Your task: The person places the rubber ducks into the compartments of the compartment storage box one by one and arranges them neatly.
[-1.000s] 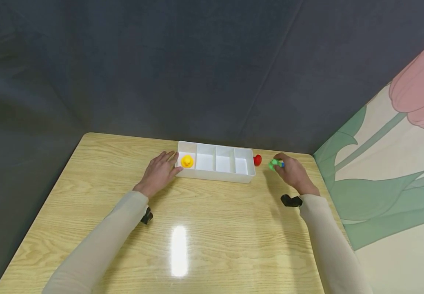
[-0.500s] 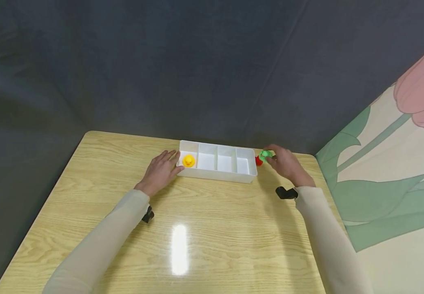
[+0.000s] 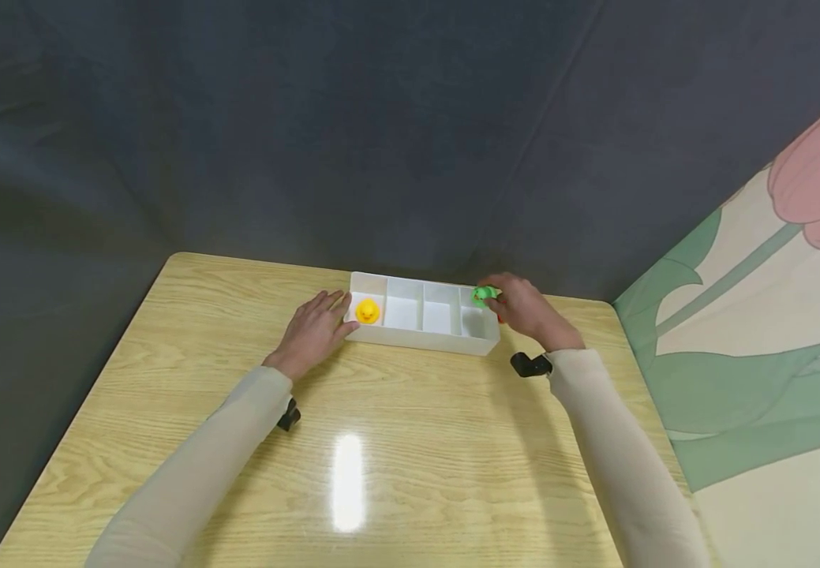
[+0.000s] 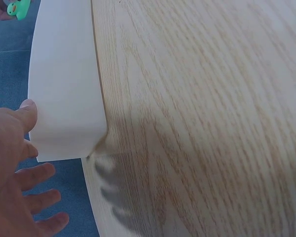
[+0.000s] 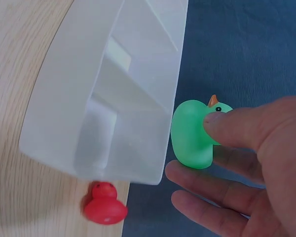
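My right hand (image 3: 523, 309) pinches a green rubber duck (image 5: 192, 133) between thumb and fingers, over the right end compartment of a white divided tray (image 3: 417, 338). The right wrist view shows the duck's orange beak and the thumb across its head. At the tray's left end lies my left hand (image 3: 312, 331), fingers spread. Its thumb (image 4: 28, 116) touches the tray's upper edge. A yellow rubber duck (image 3: 368, 311) sits in the leftmost compartment. Beside the tray's right end, on the tabletop, is a red rubber duck (image 5: 106, 205), mostly hidden by my right hand in the head view.
The wooden table (image 3: 424, 442) ends just behind the tray, where a dark curtain (image 3: 353, 142) hangs. On the right rises a panel with a tulip print (image 3: 758, 379). A black wrist camera (image 3: 530, 364) sits under the right sleeve.
My right hand has carried the green duck left from the table's right side, past the red duck, to the tray's end compartment. A blue patch near it earlier is out of sight. Left hand stays.
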{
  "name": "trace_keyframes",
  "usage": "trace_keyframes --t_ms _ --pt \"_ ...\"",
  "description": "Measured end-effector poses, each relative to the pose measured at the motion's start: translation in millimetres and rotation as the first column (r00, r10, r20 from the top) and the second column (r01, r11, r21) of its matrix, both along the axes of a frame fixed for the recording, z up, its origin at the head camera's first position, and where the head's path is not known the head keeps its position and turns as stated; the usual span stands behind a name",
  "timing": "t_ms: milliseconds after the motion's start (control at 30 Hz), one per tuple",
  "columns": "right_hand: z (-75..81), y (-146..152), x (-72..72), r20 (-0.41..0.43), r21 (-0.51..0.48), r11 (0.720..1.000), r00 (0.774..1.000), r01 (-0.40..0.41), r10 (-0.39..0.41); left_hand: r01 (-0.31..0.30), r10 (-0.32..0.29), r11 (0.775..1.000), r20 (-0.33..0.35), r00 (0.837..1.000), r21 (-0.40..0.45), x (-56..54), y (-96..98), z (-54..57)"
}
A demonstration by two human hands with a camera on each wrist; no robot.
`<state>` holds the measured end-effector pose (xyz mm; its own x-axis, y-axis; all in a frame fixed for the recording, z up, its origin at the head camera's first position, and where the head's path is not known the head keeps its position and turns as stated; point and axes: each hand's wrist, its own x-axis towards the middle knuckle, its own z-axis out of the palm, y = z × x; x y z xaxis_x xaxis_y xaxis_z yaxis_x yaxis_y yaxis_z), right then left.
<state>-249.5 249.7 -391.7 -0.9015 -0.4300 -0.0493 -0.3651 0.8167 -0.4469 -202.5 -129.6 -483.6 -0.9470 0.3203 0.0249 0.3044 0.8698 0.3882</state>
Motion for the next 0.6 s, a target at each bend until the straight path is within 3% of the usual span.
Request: trace_keyframes --t_ms 267,600 --pt "-2.9 -21 -4.8 -0.083 0.009 0.994 0.991 -0.106 0.107 0.004 -0.004 1.000 -0.014 1.000 -0.011 -0.4 -0.6 -1.0" --pt "-4.2 -48 -6.4 -0.068 0.036 0.987 0.985 -0.154 0.156 0.002 -0.002 1.000 -0.020 1.000 -0.012 -1.0 -0.5 -0.2"
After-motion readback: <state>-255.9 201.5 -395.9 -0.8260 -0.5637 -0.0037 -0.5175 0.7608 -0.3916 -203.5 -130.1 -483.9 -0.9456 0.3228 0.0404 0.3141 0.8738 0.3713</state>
